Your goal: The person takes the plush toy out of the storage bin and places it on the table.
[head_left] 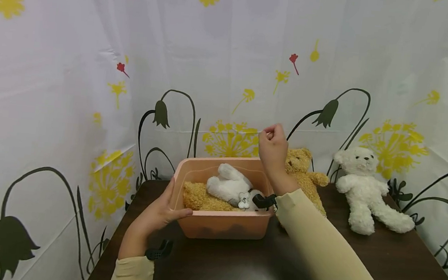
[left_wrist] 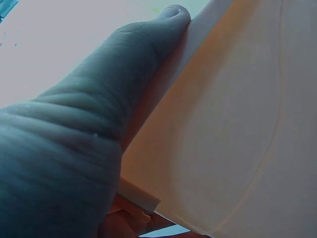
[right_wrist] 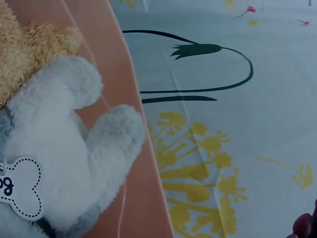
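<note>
My left hand [head_left: 161,212] grips the left end of a peach plastic bin [head_left: 220,226], its thumb [left_wrist: 148,42] along the rim. Inside the bin lie a tan plush toy [head_left: 203,198] and, partly over it, a white-and-grey plush toy [head_left: 230,185] with a bone-shaped tag [right_wrist: 27,186]. My right hand [head_left: 273,151] is raised over the bin's back right corner, fingers curled and nothing showing between them. Only a bit of a fingertip [right_wrist: 303,225] appears in the right wrist view. Behind the right forearm sits a tan teddy bear [head_left: 308,178], partly hidden.
A white teddy bear [head_left: 363,188] sits at the right on the dark wooden table [head_left: 232,269], close to its back edge. The flower-printed curtain [head_left: 231,60] hangs right behind the table. My right sleeve [head_left: 326,251] stretches across the table's right half.
</note>
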{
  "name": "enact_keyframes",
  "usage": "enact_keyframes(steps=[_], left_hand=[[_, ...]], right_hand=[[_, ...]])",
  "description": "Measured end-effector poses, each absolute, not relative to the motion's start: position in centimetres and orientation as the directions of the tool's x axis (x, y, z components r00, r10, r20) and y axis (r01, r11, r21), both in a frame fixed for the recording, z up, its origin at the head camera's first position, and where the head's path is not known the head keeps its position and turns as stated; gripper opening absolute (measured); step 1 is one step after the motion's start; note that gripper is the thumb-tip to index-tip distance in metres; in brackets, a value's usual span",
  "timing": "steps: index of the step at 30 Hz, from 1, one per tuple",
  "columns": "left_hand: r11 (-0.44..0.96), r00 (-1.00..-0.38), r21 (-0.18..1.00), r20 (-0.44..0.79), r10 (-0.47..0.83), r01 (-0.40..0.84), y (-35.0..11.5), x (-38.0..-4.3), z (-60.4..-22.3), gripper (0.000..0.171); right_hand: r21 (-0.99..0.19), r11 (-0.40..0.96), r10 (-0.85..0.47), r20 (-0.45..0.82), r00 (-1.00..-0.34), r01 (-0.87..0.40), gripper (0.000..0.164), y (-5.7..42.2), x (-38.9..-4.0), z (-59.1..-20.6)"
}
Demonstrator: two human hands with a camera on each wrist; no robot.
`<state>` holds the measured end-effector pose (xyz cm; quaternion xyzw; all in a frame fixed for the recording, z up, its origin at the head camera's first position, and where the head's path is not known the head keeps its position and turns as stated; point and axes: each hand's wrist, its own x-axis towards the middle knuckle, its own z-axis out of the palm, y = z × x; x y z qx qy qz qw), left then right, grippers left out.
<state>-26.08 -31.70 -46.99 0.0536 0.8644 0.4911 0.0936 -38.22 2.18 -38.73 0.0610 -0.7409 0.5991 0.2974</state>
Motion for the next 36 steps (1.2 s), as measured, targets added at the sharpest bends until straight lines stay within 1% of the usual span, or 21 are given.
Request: enact_keyframes(steps=[3,5,7,8,9,11,13,14,16,17,18,20,21,22,23,24,26,29,31,33,36], left_hand=[[0.52,-0.977,0.854,-0.116,0.178,-0.007,-31.8,-26.1,-46.8,0.128],[0.522,-0.977,0.853,-0.121,0.175,-0.012,-31.8,-26.1,-46.7,0.129],[0.529,-0.976,0.849,-0.13,0.172,-0.02,-31.8,-26.1,-46.7,0.13],[0.531,-0.976,0.847,-0.136,0.17,-0.026,-31.8,-26.1,-46.7,0.13],[0.532,-0.976,0.846,-0.141,0.167,-0.032,-31.8,-26.1,-46.7,0.131],[0.538,-0.976,0.842,-0.148,0.162,-0.039,-31.8,-26.1,-46.6,0.131],[0.533,-0.976,0.845,-0.151,0.159,-0.044,-31.8,-26.1,-46.5,0.132],[0.53,-0.975,0.847,-0.151,0.16,-0.044,-31.8,-26.2,-46.5,0.131],[0.523,-0.975,0.851,-0.149,0.163,-0.043,-31.9,-26.3,-46.3,0.131],[0.519,-0.975,0.854,-0.148,0.166,-0.042,-31.9,-26.3,-46.3,0.131],[0.512,-0.974,0.858,-0.149,0.168,-0.043,-31.9,-26.3,-46.2,0.131],[0.508,-0.974,0.86,-0.15,0.172,-0.043,-32.0,-26.3,-46.1,0.131],[0.506,-0.973,0.862,-0.151,0.174,-0.043,-32.0,-26.4,-46.1,0.131],[0.503,-0.973,0.863,-0.149,0.175,-0.042,-32.0,-26.3,-46.1,0.131],[0.504,-0.974,0.863,-0.148,0.174,-0.041,-32.0,-26.2,-46.1,0.131],[0.505,-0.974,0.862,-0.147,0.173,-0.041,-32.0,-26.1,-46.1,0.131],[0.504,-0.974,0.863,-0.144,0.172,-0.039,-31.9,-26.0,-46.1,0.131],[0.51,-0.976,0.859,-0.141,0.168,-0.036,-31.8,-25.8,-46.1,0.131],[0.51,-0.977,0.859,-0.139,0.163,-0.037,-31.7,-25.7,-46.1,0.131],[0.522,-0.978,0.852,-0.136,0.157,-0.035,-31.5,-25.7,-46.2,0.13],[0.542,-0.98,0.84,-0.126,0.153,-0.024,-31.3,-25.8,-46.2,0.128]], right_hand=[[-0.859,0.36,0.178,0.445,-0.878,-0.363,0.011,0.9,-38.6,-39.4],[-0.857,0.424,0.108,0.37,-0.923,-0.294,0.015,0.3,-38.4,-39.8],[-0.834,0.507,0.023,0.267,-0.963,-0.219,0.026,-0.2,-38.1,-40.2],[-0.836,0.518,-0.024,0.194,-0.981,-0.178,0.033,-0.3,-37.9,-40.4],[-0.848,0.511,-0.075,0.116,-0.99,-0.138,0.042,-0.4,-37.6,-40.5],[-0.882,0.469,-0.173,-0.044,-0.984,-0.043,0.075,-0.6,-37.3,-40.8],[-0.877,0.478,-0.242,-0.191,-0.951,0.055,0.112,-0.7,-37.1,-41.0],[-0.868,0.485,-0.263,-0.261,-0.929,0.106,0.126,-0.7,-37.1,-41.1],[-0.804,0.579,-0.297,-0.359,-0.885,0.132,0.137,-0.7,-37.3,-41.3],[-0.751,0.647,-0.294,-0.407,-0.865,0.134,0.131,-0.7,-37.4,-41.4],[-0.695,0.708,-0.291,-0.445,-0.847,0.123,0.118,-0.7,-37.7,-41.5],[-0.597,0.795,-0.296,-0.529,-0.795,0.101,0.078,-0.8,-38.3,-41.8],[-0.549,0.831,-0.295,-0.572,-0.765,0.089,0.062,-0.8,-38.5,-41.9],[-0.503,0.861,-0.291,-0.608,-0.739,0.075,0.054,-0.8,-38.8,-42.0],[-0.449,0.893,-0.285,-0.633,-0.72,0.041,0.051,-0.8,-39.0,-42.2],[-0.392,0.92,-0.289,-0.659,-0.694,-0.011,0.054,-0.9,-39.2,-42.3],[-0.287,0.954,-0.273,-0.719,-0.639,-0.085,0.068,-1.1,-39.5,-42.3],[-0.168,0.981,-0.193,-0.781,-0.594,-0.099,0.097,-1.4,-39.7,-42.1],[-0.139,0.99,-0.127,-0.809,-0.574,-0.023,0.105,-1.6,-39.7,-41.9],[-0.115,0.993,-0.09,-0.796,-0.599,0.004,0.101,-1.6,-39.7,-41.8],[-0.073,0.99,-0.136,-0.734,-0.665,-0.122,0.073,-1.3,-39.7,-42.1]])
